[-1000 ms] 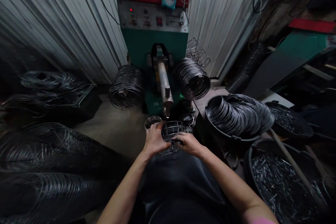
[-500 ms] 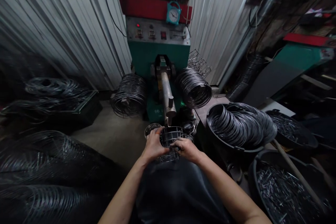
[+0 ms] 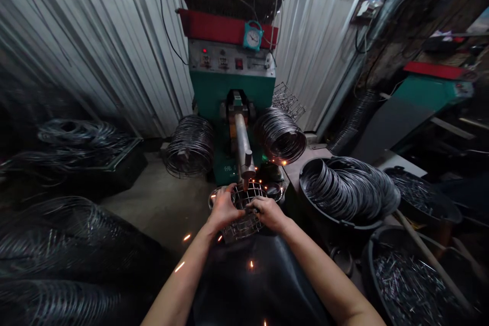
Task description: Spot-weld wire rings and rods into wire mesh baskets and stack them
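Sparks now flying where none showed before, round silver wire basket pinched between left hand and right hand, fingers curled on its rim, grey welder tip just above fingertips

Faint markings on the machine, none legible
The green welding machine bears pale characters low on its front; the small teal clock dial's numerals are too small to read
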A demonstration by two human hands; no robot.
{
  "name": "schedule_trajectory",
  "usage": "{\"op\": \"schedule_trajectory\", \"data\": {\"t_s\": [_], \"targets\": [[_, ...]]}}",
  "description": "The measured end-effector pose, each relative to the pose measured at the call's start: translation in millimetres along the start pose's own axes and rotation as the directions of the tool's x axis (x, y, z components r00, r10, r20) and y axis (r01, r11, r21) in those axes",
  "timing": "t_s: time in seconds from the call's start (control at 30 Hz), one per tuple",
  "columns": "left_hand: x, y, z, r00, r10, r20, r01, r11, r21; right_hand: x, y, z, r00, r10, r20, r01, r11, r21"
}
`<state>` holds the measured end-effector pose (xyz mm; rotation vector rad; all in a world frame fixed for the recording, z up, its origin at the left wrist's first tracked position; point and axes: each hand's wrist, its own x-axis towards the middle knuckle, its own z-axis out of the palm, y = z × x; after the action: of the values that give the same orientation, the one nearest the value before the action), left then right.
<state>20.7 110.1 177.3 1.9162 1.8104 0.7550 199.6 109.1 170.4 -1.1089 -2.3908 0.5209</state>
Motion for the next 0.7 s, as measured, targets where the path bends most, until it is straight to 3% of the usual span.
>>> {"op": "schedule_trajectory", "data": {"t_s": [0.27,0.37,0.43,0.5,0.53,0.6,0.7], "targets": [[19.2,-3.8,-0.5,0.999,-0.053,0.002,0.053,0.998,0.038,19.1,-4.1,-6.0,0.991,0.135,0.012,-0.132,0.983,-0.131],[23.3,-7.0,1.5,0.998,-0.054,0.019,0.054,0.998,0.023,10.7,-7.5,-2.6,0.981,0.158,-0.113,-0.161,0.987,-0.014],[22.1,-7.5,2.2,0.999,-0.045,-0.008,0.045,0.999,0.022,-7.3,-8.3,4.8,0.937,0.229,-0.263,-0.189,0.967,0.172],[20.7,-7.5,1.9,0.998,-0.019,-0.055,0.021,0.999,0.041,-31.9,-7.4,15.7,0.858,0.408,-0.311,-0.277,0.879,0.387],[20.8,-7.7,1.6,0.997,-0.010,-0.073,0.014,0.999,0.050,-45.0,-6.3,21.7,0.817,0.510,-0.268,-0.342,0.804,0.485],[23.4,-8.8,0.9,0.997,-0.018,-0.071,0.021,0.998,0.052,-69.4,-2.7,32.9,0.741,0.664,-0.095,-0.472,0.617,0.630],[31.6,-11.3,0.4,0.997,-0.069,-0.026,0.070,0.997,0.023,-94.1,4.1,42.5,0.627,0.759,0.174,-0.576,0.303,0.759]]}}
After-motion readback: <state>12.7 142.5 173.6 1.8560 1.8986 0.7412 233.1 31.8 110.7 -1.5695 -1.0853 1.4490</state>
